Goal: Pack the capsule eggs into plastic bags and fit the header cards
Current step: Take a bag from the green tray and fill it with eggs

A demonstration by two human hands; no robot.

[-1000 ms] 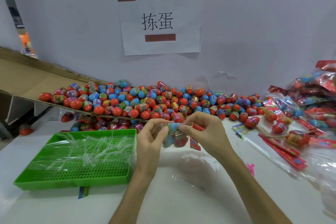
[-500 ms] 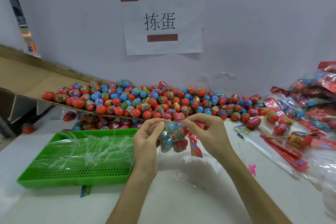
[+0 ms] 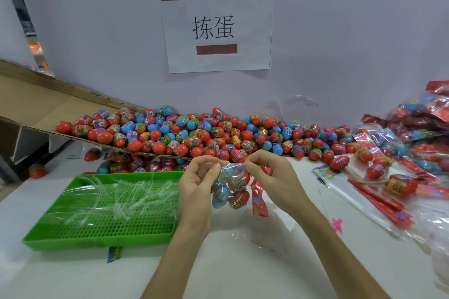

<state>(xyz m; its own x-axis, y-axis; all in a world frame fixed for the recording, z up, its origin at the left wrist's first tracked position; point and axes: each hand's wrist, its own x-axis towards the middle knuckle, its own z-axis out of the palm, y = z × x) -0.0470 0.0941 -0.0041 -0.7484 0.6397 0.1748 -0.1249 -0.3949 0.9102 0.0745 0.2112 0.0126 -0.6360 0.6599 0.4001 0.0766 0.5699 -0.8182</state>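
Note:
A clear plastic bag [image 3: 230,187] with several capsule eggs inside hangs between my hands above the white table. My left hand [image 3: 199,184] pinches the bag's top left corner. My right hand [image 3: 269,177] pinches the top right corner and also holds a red header card [image 3: 258,201], which dangles below its fingers. A big heap of loose red, blue and purple capsule eggs [image 3: 206,136] lies just behind, spilling off a sloped cardboard sheet [image 3: 36,109].
A green perforated tray [image 3: 102,223] with clear plastic strips sits at the left. Red header cards [image 3: 379,199] and empty clear bags lie at the right, with packed bags [image 3: 422,128] piled at the far right. A paper sign hangs on the wall.
Both hands have lifted the bag slightly and pulled its top apart. The red header card now hangs lower from my right hand.

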